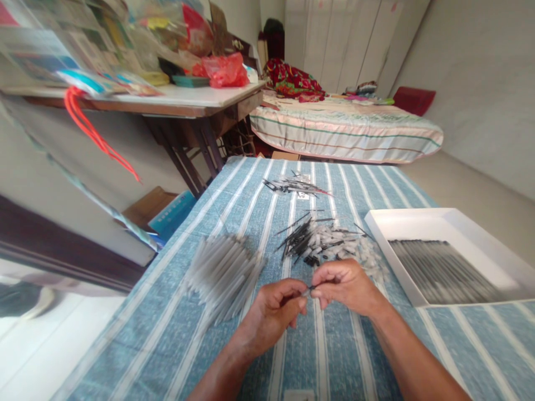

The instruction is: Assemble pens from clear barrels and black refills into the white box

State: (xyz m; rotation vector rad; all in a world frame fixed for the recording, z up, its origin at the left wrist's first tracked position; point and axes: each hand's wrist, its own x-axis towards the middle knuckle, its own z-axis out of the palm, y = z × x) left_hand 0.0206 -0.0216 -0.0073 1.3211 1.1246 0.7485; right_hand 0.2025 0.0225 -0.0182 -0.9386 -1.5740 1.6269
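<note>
Fingertips of my left hand (278, 312) and my right hand (345, 287) meet over the striped cloth, both pinched on a small dark piece (310, 288). Beyond them lies a heap of thin black sticks (297, 239), beside a heap of small whitish pieces (338, 242). Left of my hands is a pile of long grey translucent tubes (228, 273). At the right, a white box (476, 231) holds a row of dark-grey tubes (445, 270). Farther back sits a small bunch of thin dark sticks (295, 184).
The striped blue cloth (167, 334) covers the table. A side table (188, 100) at the upper left bears bags, including a red plastic bag (225, 71). Behind stands a bed (343, 131). A blue box (173, 214) is beside the table, at the left.
</note>
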